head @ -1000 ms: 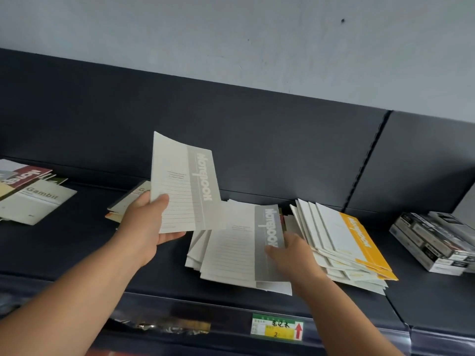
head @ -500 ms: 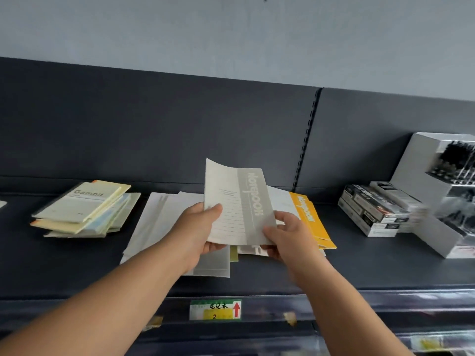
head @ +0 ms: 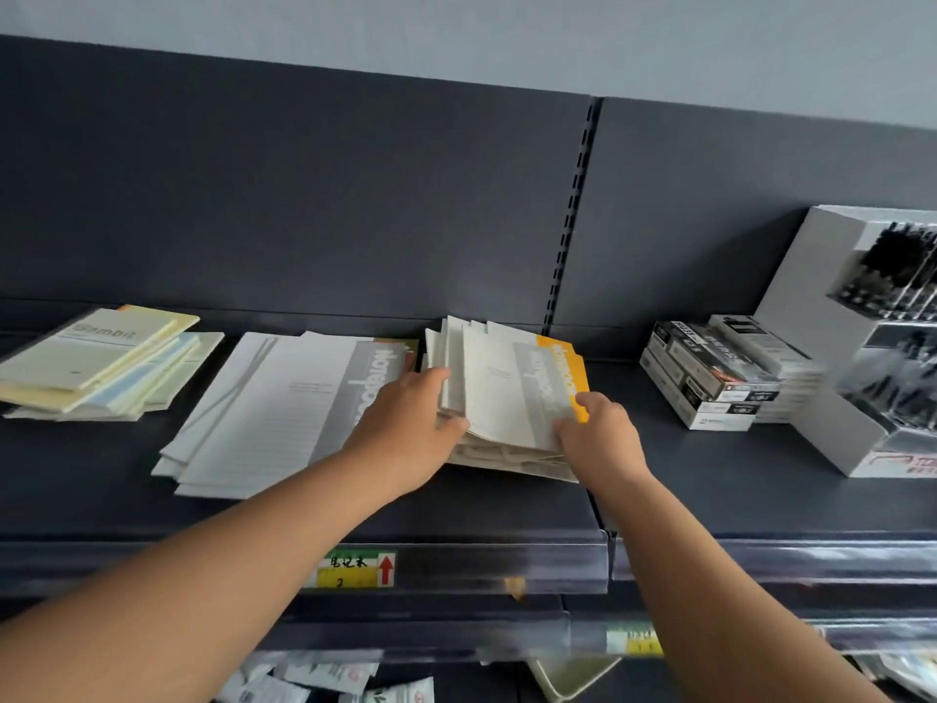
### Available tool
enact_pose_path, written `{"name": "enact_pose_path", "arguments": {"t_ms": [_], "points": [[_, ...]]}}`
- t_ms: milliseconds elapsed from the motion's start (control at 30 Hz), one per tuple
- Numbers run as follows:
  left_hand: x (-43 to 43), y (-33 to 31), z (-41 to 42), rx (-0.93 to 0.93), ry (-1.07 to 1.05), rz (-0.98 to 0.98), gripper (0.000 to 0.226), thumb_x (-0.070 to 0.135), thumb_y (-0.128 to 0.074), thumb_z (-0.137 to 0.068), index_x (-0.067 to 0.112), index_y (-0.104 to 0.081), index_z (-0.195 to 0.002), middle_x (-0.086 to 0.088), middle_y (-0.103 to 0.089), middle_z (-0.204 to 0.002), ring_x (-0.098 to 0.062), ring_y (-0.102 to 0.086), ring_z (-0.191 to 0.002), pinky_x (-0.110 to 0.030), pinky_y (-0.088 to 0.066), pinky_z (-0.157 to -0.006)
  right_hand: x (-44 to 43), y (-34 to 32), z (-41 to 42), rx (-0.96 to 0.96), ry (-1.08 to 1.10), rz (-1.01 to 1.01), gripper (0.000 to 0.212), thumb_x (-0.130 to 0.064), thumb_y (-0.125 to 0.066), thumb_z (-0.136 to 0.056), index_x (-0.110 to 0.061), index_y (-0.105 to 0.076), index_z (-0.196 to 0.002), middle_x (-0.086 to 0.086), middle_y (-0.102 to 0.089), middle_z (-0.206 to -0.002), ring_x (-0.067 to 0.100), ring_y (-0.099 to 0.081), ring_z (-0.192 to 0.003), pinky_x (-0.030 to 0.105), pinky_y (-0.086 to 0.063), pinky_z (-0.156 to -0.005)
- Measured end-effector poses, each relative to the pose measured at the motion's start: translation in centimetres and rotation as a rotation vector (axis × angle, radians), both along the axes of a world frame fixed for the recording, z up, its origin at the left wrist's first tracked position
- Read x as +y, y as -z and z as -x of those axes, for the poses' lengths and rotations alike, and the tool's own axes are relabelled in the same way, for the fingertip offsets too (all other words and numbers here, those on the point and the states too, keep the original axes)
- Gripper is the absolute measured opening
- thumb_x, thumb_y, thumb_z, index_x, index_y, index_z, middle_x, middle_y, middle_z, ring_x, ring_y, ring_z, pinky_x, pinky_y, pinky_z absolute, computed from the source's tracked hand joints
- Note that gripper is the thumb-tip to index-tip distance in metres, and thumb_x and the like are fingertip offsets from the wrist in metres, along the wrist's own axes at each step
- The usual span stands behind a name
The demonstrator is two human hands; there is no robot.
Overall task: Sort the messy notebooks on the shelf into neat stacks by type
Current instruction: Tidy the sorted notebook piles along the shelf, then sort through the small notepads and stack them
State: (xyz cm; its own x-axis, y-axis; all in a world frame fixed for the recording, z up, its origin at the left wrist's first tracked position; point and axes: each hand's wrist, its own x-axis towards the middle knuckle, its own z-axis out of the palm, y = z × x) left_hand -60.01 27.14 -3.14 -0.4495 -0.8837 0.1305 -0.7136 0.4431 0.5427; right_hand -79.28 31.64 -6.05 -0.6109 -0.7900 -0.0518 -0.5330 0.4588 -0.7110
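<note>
Beneath left hand (head: pixel 405 431) and right hand (head: pixel 599 441), notebook stack (head: pixel 499 393) lies partly hidden.

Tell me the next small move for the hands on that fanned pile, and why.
Probably square it up. The left hand and right hand each grip a side of the fanned pile, whose notebooks splay unevenly at the far edge, with a yellow notebook showing at its right. Pressing the edges together would likely neaten it.

The dark shelf (head: pixel 710 492) is carrying a pastel stack (head: pixel 101 362), grey-banded stack (head: pixel 263 413), fanned pile (head: pixel 507 393), small boxes (head: pixel 710 383) and display box (head: pixel 816 307).
</note>
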Motion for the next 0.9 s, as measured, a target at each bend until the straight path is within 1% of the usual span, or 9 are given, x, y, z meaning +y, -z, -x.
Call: {"name": "enact_pose_path", "arguments": {"t_ms": [67,133,167,267,333,533,700,800,900], "points": [[0.1,0.3,-0.5,-0.087,0.003,0.042,0.059,0.039,-0.052,-0.096,0.022,-0.028,-0.146,-0.001,-0.038,-0.147,-0.020,-0.036,-0.134,-0.032,-0.036,-0.099,0.0,0.0,-0.2,0.030,-0.021,-0.059,0.042,-0.021,-0.047,-0.090,-0.016,-0.051,-0.131,0.010,-0.049,-0.128,0.035,-0.047,-0.117,0.043,-0.045,-0.093],[0.1,0.4,-1.2,-0.158,0.006,0.082,0.065,0.043,-0.050,-0.096,0.023,-0.021,-0.150,0.001,-0.030,-0.154,-0.020,-0.025,-0.142,-0.035,-0.029,-0.110,0.0,-0.2,-0.5,0.054,-0.036,-0.089,0.027,-0.023,-0.043,-0.089,-0.015,-0.056,-0.112,0.010,-0.052,-0.118,0.037,-0.047,-0.112,0.044,-0.045,-0.091],[0.0,0.4,-1.6,-0.184,0.005,0.106,0.067,0.044,-0.049,-0.096,0.023,-0.019,-0.151,0.001,-0.027,-0.155,-0.019,-0.022,-0.143,-0.035,-0.026,-0.113,0.0,-0.4,-0.7,0.065,-0.045,-0.093,0.028,-0.026,-0.042,-0.090,-0.014,-0.057,-0.111,0.010,-0.052,-0.118,0.037,-0.047,-0.111,0.044,-0.045,-0.091],[-0.4,0.1,-3.2,-0.227,-0.005,0.159,0.068,0.045,-0.048,-0.096,0.021,-0.018,-0.152,0.001,-0.024,-0.157,-0.019,-0.018,-0.145,-0.036,-0.023,-0.115,-0.1,-0.8,-1.5,0.120,-0.074,-0.094,0.042,-0.036,-0.041,-0.095,-0.016,-0.052,-0.130,0.009,-0.048,-0.134,0.033,-0.044,-0.119,0.044,-0.042,-0.098],[-0.6,-0.1,-4.5,-0.249,-0.017,0.185,0.068,0.045,-0.047,-0.096,0.020,-0.018,-0.152,0.001,-0.023,-0.157,-0.020,-0.019,-0.145,-0.035,-0.022,-0.115,-0.2,-1.2,-2.3,0.220,-0.089,-0.103,0.048,-0.040,-0.043,-0.097,-0.018,-0.046,-0.140,0.006,-0.042,-0.145,0.032,-0.038,-0.129,0.044,-0.036,-0.104],[-1.2,-0.6,-10.3,-0.303,-0.103,0.275,0.069,0.051,-0.044,-0.095,0.019,-0.019,-0.151,-0.001,-0.025,-0.156,-0.020,-0.020,-0.144,-0.036,-0.021,-0.116,-1.6,-2.9,-8.4,0.478,-0.249,0.018,0.050,-0.042,-0.042,-0.099,-0.019,-0.042,-0.143,0.004,-0.033,-0.153,0.026,-0.024,-0.142,0.043,-0.022,-0.114],[-1.2,-0.9,-18.1,-0.361,-0.236,0.312,0.067,0.052,-0.044,-0.094,0.018,-0.023,-0.148,-0.004,-0.027,-0.154,-0.022,-0.022,-0.142,-0.038,-0.022,-0.115,-3.3,-4.1,-16.8,0.607,-0.441,0.108,0.051,-0.044,-0.042,-0.098,-0.022,-0.039,-0.144,0.001,-0.028,-0.156,0.024,-0.018,-0.145,0.042,-0.018,-0.118],[-0.7,-1.0,-24.0,-0.382,-0.332,0.304,0.069,0.055,-0.043,-0.093,0.020,-0.021,-0.150,-0.003,-0.026,-0.154,-0.022,-0.021,-0.142,-0.040,-0.019,-0.115,-4.1,-4.1,-22.3,0.640,-0.539,0.094,0.055,-0.048,-0.039,-0.099,-0.023,-0.034,-0.147,0.001,-0.023,-0.158,0.024,-0.014,-0.147,0.043,-0.015,-0.119],[-0.2,-0.8,-30.7,-0.408,-0.431,0.303,0.071,0.057,-0.042,-0.093,0.022,-0.020,-0.150,-0.002,-0.027,-0.154,-0.023,-0.022,-0.142,-0.040,-0.020,-0.115,-5.0,-4.1,-28.3,0.674,-0.638,0.084,0.055,-0.049,-0.040,-0.098,-0.023,-0.035,-0.147,0.001,-0.023,-0.158,0.024,-0.017,-0.146,0.042,-0.016,-0.118]]}}
